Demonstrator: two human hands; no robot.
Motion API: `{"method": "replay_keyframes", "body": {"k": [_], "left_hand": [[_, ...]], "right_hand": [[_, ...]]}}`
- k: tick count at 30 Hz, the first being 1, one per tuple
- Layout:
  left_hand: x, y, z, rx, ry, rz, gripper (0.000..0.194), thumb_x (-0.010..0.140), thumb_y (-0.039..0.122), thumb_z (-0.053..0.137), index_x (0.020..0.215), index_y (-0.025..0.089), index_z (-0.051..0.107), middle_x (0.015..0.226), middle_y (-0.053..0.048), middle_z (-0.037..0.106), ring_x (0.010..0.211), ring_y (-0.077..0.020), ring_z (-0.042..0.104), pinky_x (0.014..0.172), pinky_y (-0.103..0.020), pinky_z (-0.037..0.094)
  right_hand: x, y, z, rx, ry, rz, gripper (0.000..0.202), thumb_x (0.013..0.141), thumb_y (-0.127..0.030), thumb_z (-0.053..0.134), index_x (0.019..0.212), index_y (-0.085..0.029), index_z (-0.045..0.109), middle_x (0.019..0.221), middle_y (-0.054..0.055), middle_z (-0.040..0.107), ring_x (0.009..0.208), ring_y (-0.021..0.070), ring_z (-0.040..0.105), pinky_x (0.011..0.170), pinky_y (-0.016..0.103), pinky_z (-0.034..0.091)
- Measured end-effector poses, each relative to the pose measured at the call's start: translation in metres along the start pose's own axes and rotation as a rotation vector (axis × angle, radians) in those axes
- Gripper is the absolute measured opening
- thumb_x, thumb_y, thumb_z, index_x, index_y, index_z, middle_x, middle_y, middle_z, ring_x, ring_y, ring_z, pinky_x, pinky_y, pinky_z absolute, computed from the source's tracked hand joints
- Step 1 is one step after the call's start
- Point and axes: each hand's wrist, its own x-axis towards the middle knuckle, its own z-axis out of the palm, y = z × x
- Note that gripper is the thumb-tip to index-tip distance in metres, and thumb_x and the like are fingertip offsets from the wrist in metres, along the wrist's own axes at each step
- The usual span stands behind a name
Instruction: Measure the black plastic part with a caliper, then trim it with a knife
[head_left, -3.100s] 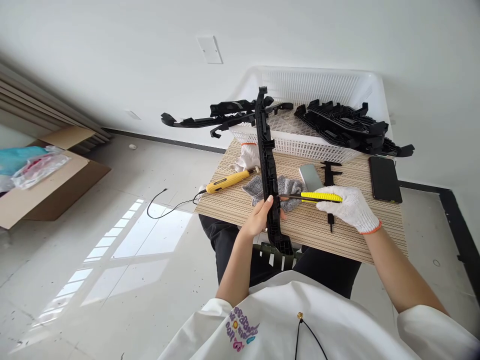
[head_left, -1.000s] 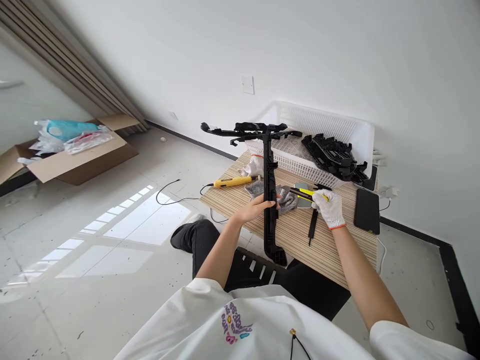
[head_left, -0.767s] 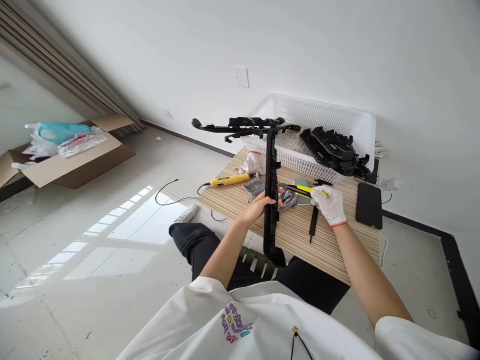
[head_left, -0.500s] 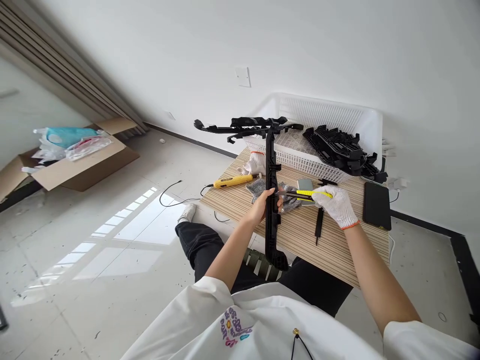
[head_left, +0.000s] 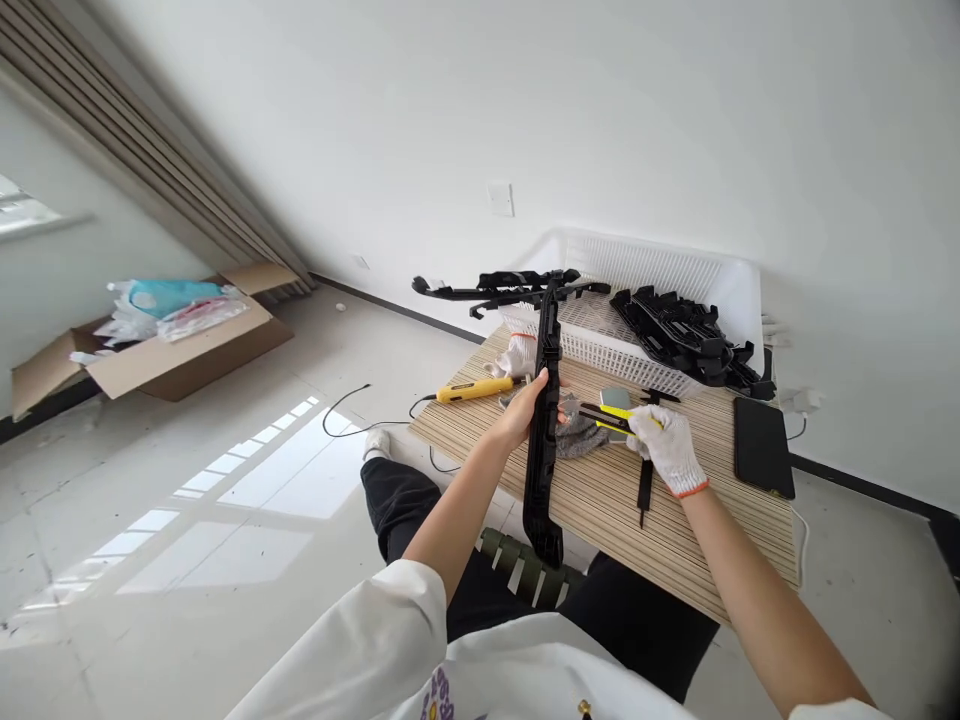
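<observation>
Bare and wrapped round its middle, my left hand holds a long black plastic part with clips along its side. The part stands slanted over the table's near edge. My right hand, in a white knit glove with an orange cuff, grips a yellow and black utility knife. Its blade points left, close to the part and my left fingertips; whether it touches is too small to tell. Under the knife lies a grey cloth glove. Beside my right hand lies a black caliper-like tool.
A white plastic basket at the wall holds several black plastic parts. On the wooden table lie a yellow corded tool, a white glove and a black phone. A cardboard box stands on the floor left.
The knife has drawn back slightly to the right from the black part. The part has tilted, its lower end swinging left. The whole view has shifted upward, so things sit lower.
</observation>
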Motion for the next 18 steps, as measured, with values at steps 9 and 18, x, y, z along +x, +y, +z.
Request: {"method": "replay_keyframes", "body": {"k": [9,18], "left_hand": [[0.003,-0.008,0.005,-0.198,-0.057,0.089,0.042,0.091,0.053,0.072,0.107,0.014,0.067,0.069,0.003,0.055,0.052,-0.0074,0.052,0.049,-0.019,0.044],[0.005,-0.006,0.011,-0.263,-0.129,0.058,0.050,0.099,0.062,0.054,0.079,0.017,0.056,0.066,0.002,0.046,0.053,-0.0085,0.046,0.050,-0.020,0.042]], "right_hand": [[0.005,0.009,-0.008,-0.046,0.071,-0.019,0.035,0.070,-0.051,0.079,0.082,-0.018,0.076,0.052,0.000,0.062,0.047,0.0144,0.057,0.040,0.023,0.038],[-0.016,-0.016,-0.016,-0.336,0.033,-0.253,0.033,0.079,-0.051,0.077,0.091,-0.021,0.081,0.064,0.004,0.071,0.057,0.0193,0.065,0.055,0.032,0.052]]}}
